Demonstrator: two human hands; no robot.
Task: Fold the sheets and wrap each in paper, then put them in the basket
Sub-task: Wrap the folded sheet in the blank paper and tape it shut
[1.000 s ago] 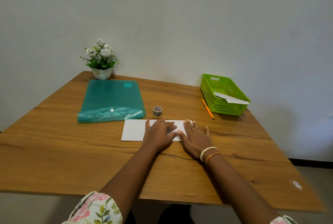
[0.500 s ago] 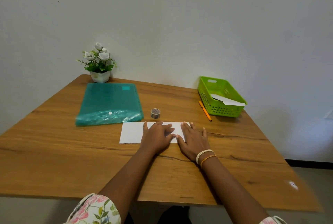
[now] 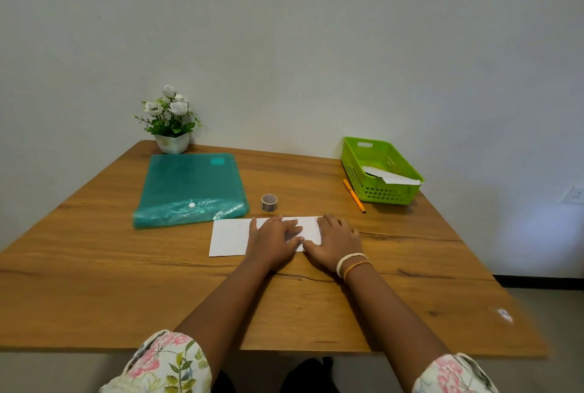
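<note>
No brand, label or legible writing is visible on any item. The folded white sheet (image 3: 229,237) lies flat on the wooden table (image 3: 94,282). The left hand (image 3: 274,240) rests palm-down on the sheet's middle, fingers extended and lying flat, pressing the paper without gripping it. The right hand (image 3: 338,242) rests palm-down over the sheet's right end, fingers straight and slightly spread, also pressing; its thumb meets the left fingertips. The sheet's left portion extends uncovered beyond the left hand.

Just beyond the left fingertips stands a small tape roll (image 3: 269,202). Beyond the right fingertips lie an orange pen (image 3: 354,196) and a green basket (image 3: 354,168) holding white paper (image 3: 392,176). Left of the left hand lies a teal plastic folder (image 3: 189,190); beyond it stands a potted white-flower plant (image 3: 170,122). A plain pale wall backs the table.
</note>
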